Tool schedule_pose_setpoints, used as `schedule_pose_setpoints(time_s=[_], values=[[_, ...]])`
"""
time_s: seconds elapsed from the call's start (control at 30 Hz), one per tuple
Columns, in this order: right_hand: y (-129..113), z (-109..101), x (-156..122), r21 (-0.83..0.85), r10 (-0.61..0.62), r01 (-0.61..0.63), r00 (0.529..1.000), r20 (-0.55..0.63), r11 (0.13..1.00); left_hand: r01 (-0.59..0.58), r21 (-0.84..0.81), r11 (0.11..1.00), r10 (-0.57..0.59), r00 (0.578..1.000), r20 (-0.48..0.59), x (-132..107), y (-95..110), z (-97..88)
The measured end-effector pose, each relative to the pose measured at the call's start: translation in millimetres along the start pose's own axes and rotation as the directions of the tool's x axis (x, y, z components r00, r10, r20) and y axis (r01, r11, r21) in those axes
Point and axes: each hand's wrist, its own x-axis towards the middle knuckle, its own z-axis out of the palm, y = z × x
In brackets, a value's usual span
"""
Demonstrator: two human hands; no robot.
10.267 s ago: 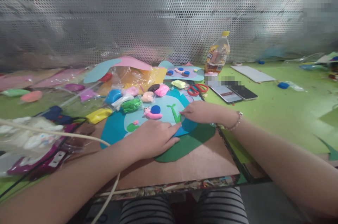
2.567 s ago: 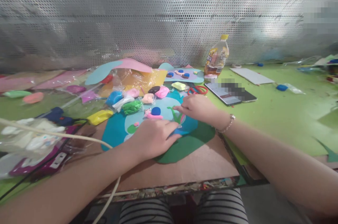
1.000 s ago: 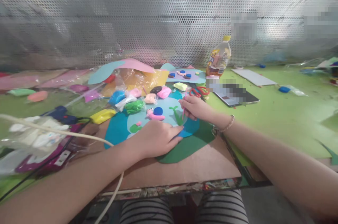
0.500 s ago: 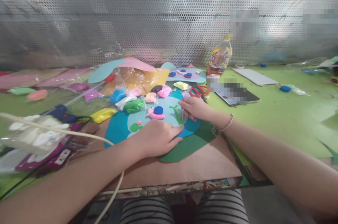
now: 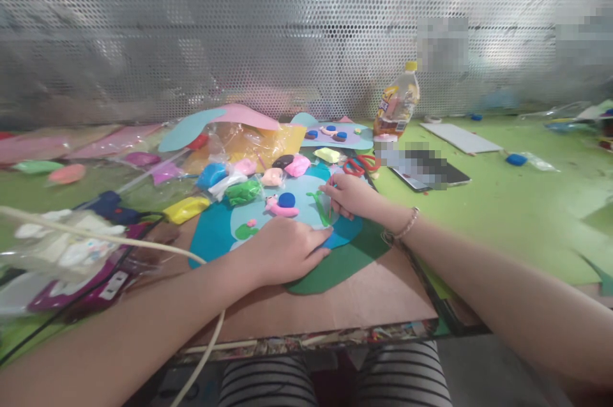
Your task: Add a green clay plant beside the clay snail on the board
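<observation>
My left hand (image 5: 292,250) lies on the layered foam-sheet picture, its fingers stretched out and nothing in its grip. In my right hand (image 5: 349,196) a thin pink stick (image 5: 331,202) is pinched, its tip down by the green clay plant (image 5: 320,207) on the light blue sheet (image 5: 306,183). Left of the plant sits a clay snail with a pink body (image 5: 282,208) and blue shell (image 5: 287,200). A green clay lily pad (image 5: 243,232) with a small pink flower is near my left wrist. A dark green sheet (image 5: 330,269) forms the picture's lower edge.
Bagged clay, including a green pack (image 5: 243,191) and yellow pack (image 5: 186,209), lies behind and left. Red-handled scissors (image 5: 354,165), a bottle (image 5: 397,103) and a phone (image 5: 431,167) stand beyond my right hand. A pale cable (image 5: 143,242) crosses my left arm.
My right hand has shifted very slightly left along the green plant, with the pink stick still pinched. My left hand stays in place.
</observation>
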Motion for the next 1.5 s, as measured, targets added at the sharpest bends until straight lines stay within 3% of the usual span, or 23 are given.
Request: schedule_pose_setpoints(time_s=[0.4,0.57,0.77,1.03,1.5], values=[[-1,-1,-1,0.017,0.024,-0.024,1.0,-0.01,1.0,0.004,0.001,1.0,-0.004,1.0,0.008,-1,1,-1.1],[-1,-5,-2,0.199,0.06,-0.053,0.998,-0.032,0.979,0.004,0.006,1.0,-0.004,1.0,0.003,-1,2,-1.7],[4,-11,1,0.459,0.135,-0.095,0.989,-0.056,0.883,-0.013,-0.006,1.0,0.013,1.0,-0.023,-2,1,0.7],[3,-14,-1,0.456,0.172,-0.158,0.985,0.01,0.876,-0.012,-0.011,1.0,0.012,1.0,-0.007,-1,1,-1.9],[3,-11,-3,0.405,0.104,-0.106,0.994,0.025,0.908,-0.021,-0.026,0.999,0.021,1.0,-0.013,-2,-1,0.7]])
